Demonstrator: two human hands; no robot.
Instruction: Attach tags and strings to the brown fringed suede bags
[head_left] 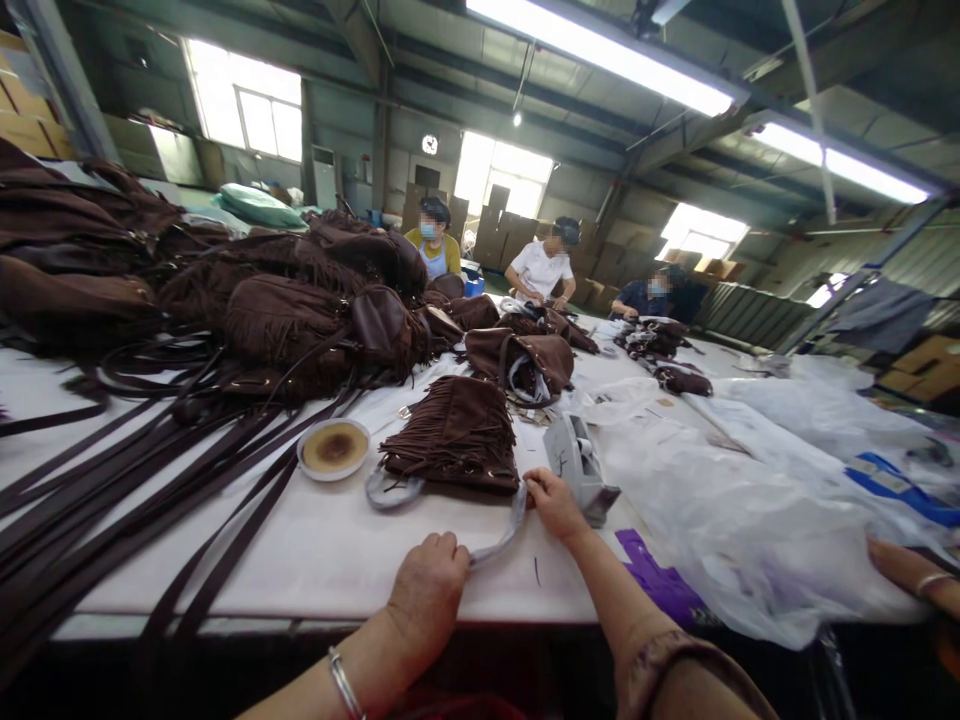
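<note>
A dark brown fringed handbag lies on the white table in front of me. From its right side runs a strap wrapped in thin greyish plastic. My left hand, a silver bangle on its wrist, is closed around the strap's near end. Close to the bag's lower right corner, my right hand pinches the same strap. A wrapped loop sticks out at the bag's lower left. Just beyond my right hand stands a grey tape dispenser.
Brown bags are heaped at the left, long straps trailing to the table edge. A round dish sits left of the handbag. Plastic bags cover the right side, near another person's hand. Several people work across the table.
</note>
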